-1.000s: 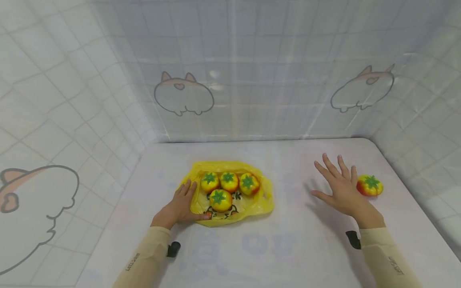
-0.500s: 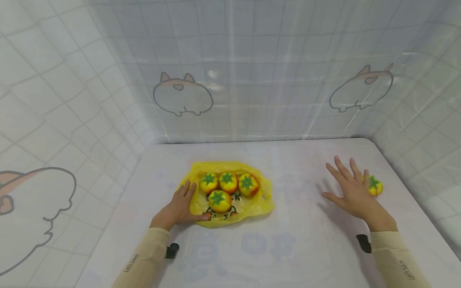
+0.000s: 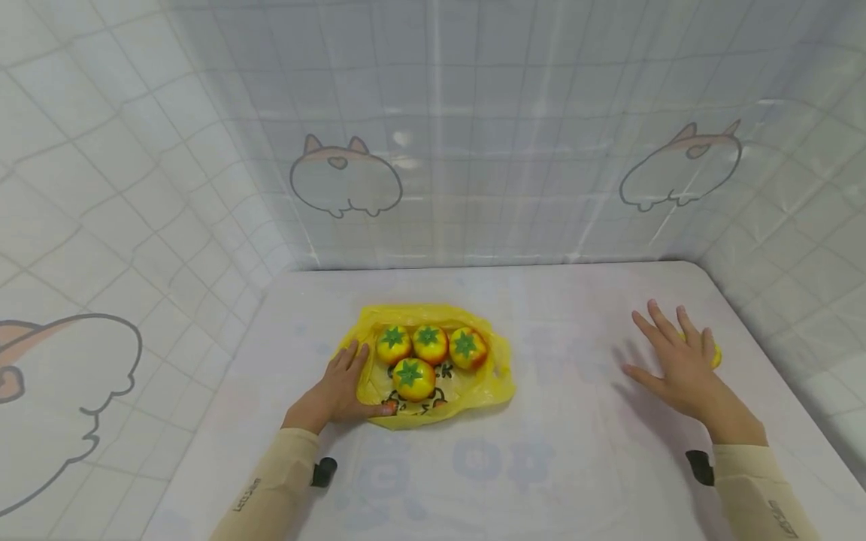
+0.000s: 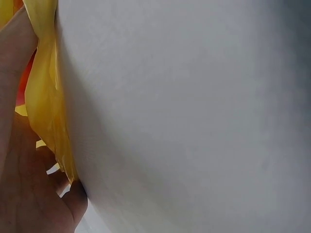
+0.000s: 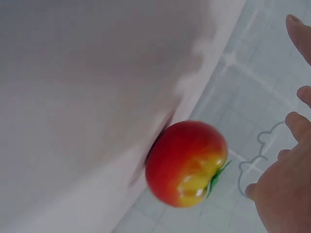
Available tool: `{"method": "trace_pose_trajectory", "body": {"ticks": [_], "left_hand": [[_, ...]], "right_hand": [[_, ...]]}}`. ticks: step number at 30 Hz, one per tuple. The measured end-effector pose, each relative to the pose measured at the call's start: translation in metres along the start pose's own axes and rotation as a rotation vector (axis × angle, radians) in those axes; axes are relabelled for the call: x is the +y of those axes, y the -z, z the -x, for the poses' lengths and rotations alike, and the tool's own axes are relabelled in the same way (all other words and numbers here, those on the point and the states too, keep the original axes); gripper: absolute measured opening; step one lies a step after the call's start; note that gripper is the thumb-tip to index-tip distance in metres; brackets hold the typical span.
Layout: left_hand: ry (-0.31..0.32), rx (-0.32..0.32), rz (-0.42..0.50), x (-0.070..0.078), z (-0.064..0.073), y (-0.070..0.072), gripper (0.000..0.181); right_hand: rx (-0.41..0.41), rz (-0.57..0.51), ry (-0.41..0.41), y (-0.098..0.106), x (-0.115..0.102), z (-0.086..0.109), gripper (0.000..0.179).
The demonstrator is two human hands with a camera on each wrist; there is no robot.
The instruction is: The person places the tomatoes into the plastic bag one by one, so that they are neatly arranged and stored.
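Observation:
A yellow plastic bag (image 3: 497, 379) lies spread on the table with several red-and-yellow toy tomatoes (image 3: 414, 379) at its mouth, each with a green star-shaped top. My left hand (image 3: 338, 387) rests on the bag's left edge, fingers extended and thumb lying on the near edge. In the left wrist view the yellow film (image 4: 46, 97) hangs beside thumb and fingers. Over on the right, my right hand (image 3: 676, 368) is spread above a loose toy tomato (image 5: 187, 162), which it mostly hides in the head view. The right wrist view shows that tomato apart from the fingers, on the table.
The white table (image 3: 541, 421) is bordered by a grid-patterned back curtain (image 3: 473, 188) and similar side walls with cartoon animal drawings. Dark wrist devices (image 3: 325, 472) sit under both sleeves.
My right hand has moved rightward and slightly nearer, over the loose tomato, covering most of it. The left hand, bag and other tomatoes have stayed put.

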State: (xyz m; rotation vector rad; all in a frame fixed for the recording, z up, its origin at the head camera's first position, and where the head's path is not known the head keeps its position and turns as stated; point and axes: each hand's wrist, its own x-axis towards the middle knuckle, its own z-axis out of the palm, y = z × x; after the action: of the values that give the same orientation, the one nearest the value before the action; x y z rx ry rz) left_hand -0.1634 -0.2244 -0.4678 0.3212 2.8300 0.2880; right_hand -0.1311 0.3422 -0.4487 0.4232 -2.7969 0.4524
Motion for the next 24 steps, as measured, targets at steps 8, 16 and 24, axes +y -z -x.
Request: {"method": "trace_pose_trajectory", "body": {"ticks": [8,16,24], "left_hand": [[0.009,-0.021,0.009,0.001,0.000,0.001,0.135],[0.017,-0.025,0.003,0.002,0.003,-0.001,0.135],[0.017,-0.020,0.006,0.004,0.003,0.001,0.135]], "right_hand": [[0.018,0.004,-0.038,0.009,0.020,0.008,0.091],[0.068,-0.018,-0.063,0.016,0.038,0.014,0.096],[0.085,-0.001,-0.073,0.019,0.049,0.016,0.103]]}}
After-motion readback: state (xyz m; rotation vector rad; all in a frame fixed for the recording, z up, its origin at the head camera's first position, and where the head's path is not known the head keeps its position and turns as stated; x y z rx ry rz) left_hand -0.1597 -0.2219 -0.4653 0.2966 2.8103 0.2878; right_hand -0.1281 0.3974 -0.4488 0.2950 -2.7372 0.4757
